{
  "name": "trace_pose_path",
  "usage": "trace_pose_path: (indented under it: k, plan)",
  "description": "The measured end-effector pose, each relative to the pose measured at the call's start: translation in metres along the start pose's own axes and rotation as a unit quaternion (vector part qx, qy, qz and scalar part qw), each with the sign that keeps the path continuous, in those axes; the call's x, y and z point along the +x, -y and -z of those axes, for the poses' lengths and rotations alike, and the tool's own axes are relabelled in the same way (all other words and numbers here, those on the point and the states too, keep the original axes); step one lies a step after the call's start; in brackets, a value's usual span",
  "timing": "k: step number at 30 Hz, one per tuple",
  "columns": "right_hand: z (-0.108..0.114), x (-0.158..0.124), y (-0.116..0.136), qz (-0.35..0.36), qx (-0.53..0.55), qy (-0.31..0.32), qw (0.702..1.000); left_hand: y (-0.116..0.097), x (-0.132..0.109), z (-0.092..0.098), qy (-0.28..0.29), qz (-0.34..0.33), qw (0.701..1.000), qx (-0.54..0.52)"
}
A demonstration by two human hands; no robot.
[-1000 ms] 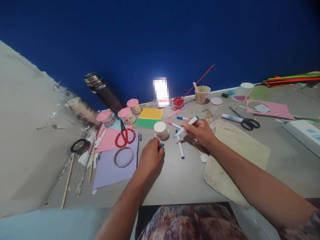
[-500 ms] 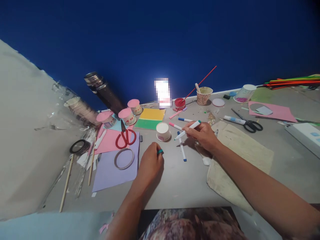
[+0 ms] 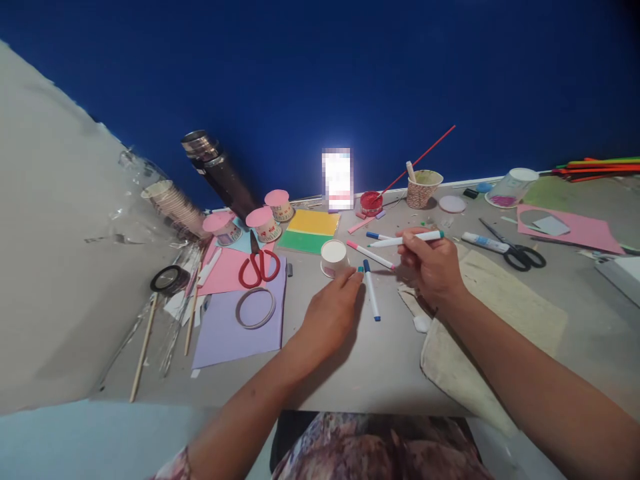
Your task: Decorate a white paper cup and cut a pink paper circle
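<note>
In my right hand is a white felt-tip marker with a green end, gripped between thumb and fingers. Its uncapped green tip points left. My left hand reaches over the table beside a small upside-down paper cup. A green marker cap shows at its fingertips, partly hidden; the fingers are closed around it, low over the tabletop. Just right of it lies a blue marker. Between the hands, farther back, are a pink marker and another blue-ended marker.
Left stand pink-topped cups, a black flask, red-handled scissors and a tape ring on purple sheets. Right are a cloth, black scissors, a red paint pot and a patterned cup.
My left hand has moved forward and right, carrying the green cap beside the blue marker. My right hand has shifted right, lifting the marker to a flatter angle. The view has turned slightly.
</note>
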State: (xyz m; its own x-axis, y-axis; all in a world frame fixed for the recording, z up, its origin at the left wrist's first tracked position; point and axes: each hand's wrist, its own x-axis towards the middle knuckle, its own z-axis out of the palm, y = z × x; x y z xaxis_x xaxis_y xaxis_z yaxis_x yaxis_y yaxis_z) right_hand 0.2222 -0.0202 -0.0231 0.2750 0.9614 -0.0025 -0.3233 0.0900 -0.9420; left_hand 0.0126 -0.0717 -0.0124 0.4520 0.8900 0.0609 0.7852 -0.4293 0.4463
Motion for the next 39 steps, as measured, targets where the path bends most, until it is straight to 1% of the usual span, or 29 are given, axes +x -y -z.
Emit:
trace_pose_path:
  k: [2,3,4,6,8,11,15,17,20,23,25,27,28,30,32,35,39]
  plan:
    - [0.002,0.005,0.0,0.01,0.015,-0.009,1.0,-0.015,0.014,-0.003,0.06,0.019,0.992,0.109]
    - [0.002,0.006,0.0,0.012,0.017,-0.008,1.0,-0.022,0.021,-0.005,0.081,0.045,0.984,0.15]
    - [0.002,0.007,0.0,0.011,0.016,-0.005,1.0,-0.028,0.027,-0.006,0.097,0.06,0.978,0.177]
    - [0.003,0.007,0.001,0.006,0.012,0.0,1.0,-0.034,0.035,-0.009,0.107,0.065,0.973,0.195]
    - [0.002,0.007,0.002,0.001,0.01,0.005,1.0,-0.034,0.037,-0.012,0.102,0.048,0.974,0.198]
    - [0.001,0.006,0.004,-0.008,0.005,0.017,1.0,-0.027,0.036,-0.022,0.072,0.025,0.977,0.198]
    - [0.001,0.007,0.006,-0.024,-0.031,0.041,0.998,-0.016,0.034,-0.034,0.038,0.026,0.986,0.162]
    - [0.002,0.009,0.005,-0.036,-0.058,0.044,0.997,-0.013,0.034,-0.037,0.025,0.04,0.99,0.135]
    - [0.005,0.01,0.002,-0.051,-0.123,0.056,0.99,-0.011,0.032,-0.035,0.008,0.069,0.994,0.08]
    - [0.006,0.01,0.0,-0.05,-0.161,0.075,0.983,-0.01,0.03,-0.03,-0.011,0.08,0.997,-0.017]
    - [0.005,0.009,0.002,-0.046,-0.138,0.058,0.988,-0.01,0.03,-0.027,-0.032,0.085,0.99,-0.104]
    - [0.005,0.009,0.005,-0.04,-0.103,0.03,0.993,-0.012,0.03,-0.027,-0.04,0.103,0.972,-0.208]
    - [0.005,0.01,0.007,-0.035,-0.091,0.023,0.995,-0.013,0.031,-0.027,-0.036,0.115,0.957,-0.264]
    - [0.005,0.01,0.009,-0.026,-0.082,0.03,0.996,-0.015,0.031,-0.028,-0.023,0.136,0.92,-0.367]
    - [0.006,0.01,0.008,-0.025,-0.084,0.052,0.995,-0.017,0.032,-0.028,-0.021,0.144,0.887,-0.437]
    - [0.008,0.009,0.006,-0.029,-0.092,0.079,0.992,-0.018,0.032,-0.027,-0.033,0.148,0.863,-0.482]
    - [0.008,0.005,0.007,-0.014,-0.136,0.12,0.983,-0.019,0.033,-0.025,-0.037,0.161,0.856,-0.49]
